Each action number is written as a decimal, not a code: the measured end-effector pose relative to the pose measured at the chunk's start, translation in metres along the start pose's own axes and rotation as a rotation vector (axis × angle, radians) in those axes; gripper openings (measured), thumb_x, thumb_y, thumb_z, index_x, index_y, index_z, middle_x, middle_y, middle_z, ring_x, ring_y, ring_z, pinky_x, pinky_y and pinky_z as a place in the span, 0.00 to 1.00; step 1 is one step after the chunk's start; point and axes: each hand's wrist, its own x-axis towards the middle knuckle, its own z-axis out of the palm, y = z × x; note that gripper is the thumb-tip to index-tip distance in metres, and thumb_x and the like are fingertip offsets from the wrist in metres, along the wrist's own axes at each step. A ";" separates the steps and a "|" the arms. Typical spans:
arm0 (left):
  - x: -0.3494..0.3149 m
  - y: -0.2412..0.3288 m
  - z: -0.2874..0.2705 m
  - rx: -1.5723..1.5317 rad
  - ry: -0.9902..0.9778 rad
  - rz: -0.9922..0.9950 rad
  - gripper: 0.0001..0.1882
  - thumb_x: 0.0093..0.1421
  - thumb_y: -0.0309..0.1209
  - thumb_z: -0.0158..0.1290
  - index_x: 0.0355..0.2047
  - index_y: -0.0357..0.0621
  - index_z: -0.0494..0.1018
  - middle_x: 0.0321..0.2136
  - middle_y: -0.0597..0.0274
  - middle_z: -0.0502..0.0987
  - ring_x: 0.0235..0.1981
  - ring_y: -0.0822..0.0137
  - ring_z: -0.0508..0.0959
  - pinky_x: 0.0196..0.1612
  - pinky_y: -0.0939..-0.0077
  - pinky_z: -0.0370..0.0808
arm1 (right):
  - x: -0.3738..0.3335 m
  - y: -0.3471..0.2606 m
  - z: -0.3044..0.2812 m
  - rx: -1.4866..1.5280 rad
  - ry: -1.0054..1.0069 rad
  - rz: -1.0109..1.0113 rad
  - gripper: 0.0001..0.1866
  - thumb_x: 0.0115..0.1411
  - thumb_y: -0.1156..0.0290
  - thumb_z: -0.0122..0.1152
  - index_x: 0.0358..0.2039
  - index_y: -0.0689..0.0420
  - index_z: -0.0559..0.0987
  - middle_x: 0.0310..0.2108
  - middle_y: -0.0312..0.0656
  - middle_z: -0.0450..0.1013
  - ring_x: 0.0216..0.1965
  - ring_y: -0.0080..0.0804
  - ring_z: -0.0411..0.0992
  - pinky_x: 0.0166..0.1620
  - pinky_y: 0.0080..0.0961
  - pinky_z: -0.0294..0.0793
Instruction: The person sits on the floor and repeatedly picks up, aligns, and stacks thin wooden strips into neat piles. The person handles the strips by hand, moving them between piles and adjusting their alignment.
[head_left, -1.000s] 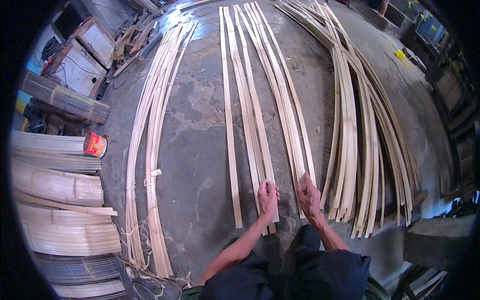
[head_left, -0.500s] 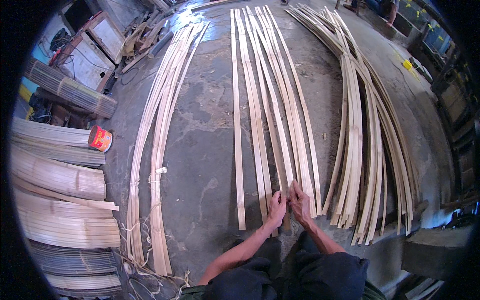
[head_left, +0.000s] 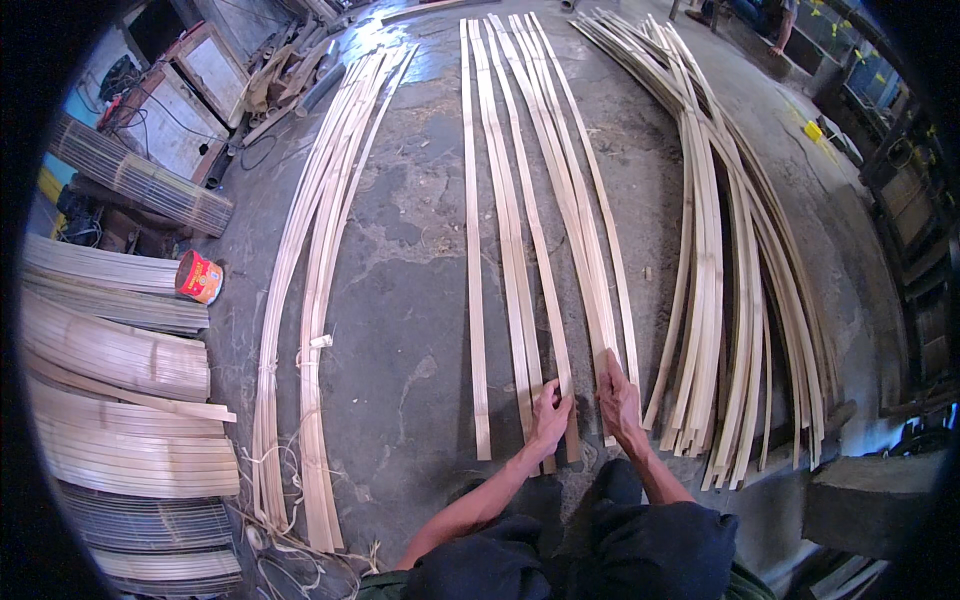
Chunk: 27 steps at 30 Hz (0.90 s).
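Observation:
Several long pale bamboo strips (head_left: 508, 230) lie on the floor in front of me, their near ends toward my feet. My left hand (head_left: 549, 418) is closed around the near end of one bamboo strip (head_left: 537, 290), with a couple of others running beneath or beside it. To its right, my right hand (head_left: 620, 402) grips the near end of a strip in the right-hand group (head_left: 583, 240). How many strips each hand holds is hidden by the fingers. A gap of bare floor separates the two hands.
A tied bundle of strips (head_left: 316, 400) lies to my left, and a larger loose pile (head_left: 712, 300) to my right. Stacked slats (head_left: 130, 450) line the far left, with a red-orange tin (head_left: 201, 277) beside them. Another person's hand (head_left: 777, 50) shows at top right.
My right hand has moved right with a bamboo strip, which now lies against the right-hand group. My left hand stays almost in place; the hands are farther apart.

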 end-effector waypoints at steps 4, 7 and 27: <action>0.006 -0.024 -0.004 0.049 -0.004 0.062 0.20 0.63 0.28 0.51 0.55 0.40 0.67 0.37 0.55 0.79 0.36 0.69 0.76 0.39 0.72 0.73 | -0.005 0.012 0.015 0.110 -0.011 -0.072 0.24 0.70 0.64 0.47 0.65 0.51 0.63 0.25 0.57 0.67 0.28 0.27 0.69 0.32 0.31 0.71; 0.004 -0.029 -0.006 0.023 -0.032 0.057 0.22 0.62 0.29 0.53 0.56 0.39 0.67 0.37 0.53 0.79 0.36 0.67 0.77 0.40 0.71 0.74 | -0.017 0.014 0.034 0.173 -0.016 -0.121 0.23 0.69 0.65 0.50 0.64 0.53 0.64 0.22 0.47 0.56 0.27 0.22 0.62 0.30 0.24 0.67; 0.004 -0.025 -0.006 0.262 -0.067 0.067 0.26 0.61 0.30 0.54 0.58 0.35 0.62 0.40 0.50 0.78 0.40 0.66 0.78 0.42 0.70 0.75 | -0.028 0.043 0.031 -0.178 0.023 -0.338 0.26 0.64 0.68 0.54 0.62 0.52 0.66 0.30 0.53 0.70 0.33 0.53 0.72 0.37 0.43 0.72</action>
